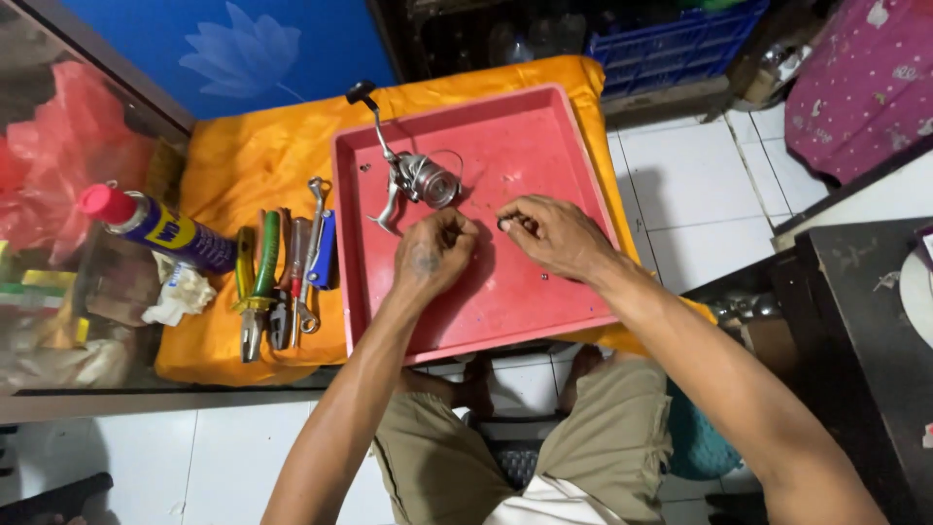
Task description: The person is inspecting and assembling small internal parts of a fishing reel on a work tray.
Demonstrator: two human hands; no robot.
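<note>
1. Spray can (160, 229) with the red cap lies on its side at the far left of the orange-covered bench (243, 156), beside a crumpled white rag (180, 294); I judge a nudge could roll it toward the edge.
2. Pliers (255, 292), a wrench (312, 248) and other hand tools lie packed side by side just left of the red tray (544, 301); an elbow sweep could scatter them.
3. My left hand (432, 255) is curled shut over the tray, fingers pinched together. I cannot tell what it holds, if anything.
4. The spinning reel (413, 175) lies on its side in the tray's upper part, just above the left hand, crank handle jutting past the rim; a knock there could tip it out.
5. My right hand (554, 233) is pinched on a small dark ring-shaped part (505, 225), close to the left hand but apart. I judge a loose pinch could drop it; tiny specks, perhaps screws, dot the tray floor, and it could get lost among them or bounce to the tiled floor (680, 185).
</note>
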